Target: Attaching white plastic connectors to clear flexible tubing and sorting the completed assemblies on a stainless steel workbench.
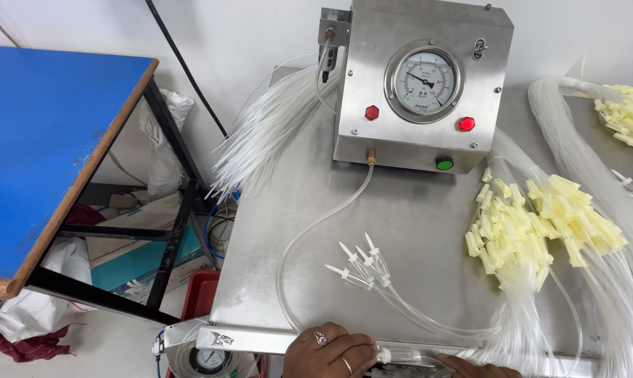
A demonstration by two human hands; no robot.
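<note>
The left hand pinches a white connector in its grip at the steel table's front edge. The right hand, just beside it, is mostly cut off; I cannot tell its grip. Spare tube tips lie just beyond.

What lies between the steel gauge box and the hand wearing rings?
In the head view: bare steel tabletop, a looping clear hose and white-tipped tubes between gauge box and left hand.
</note>
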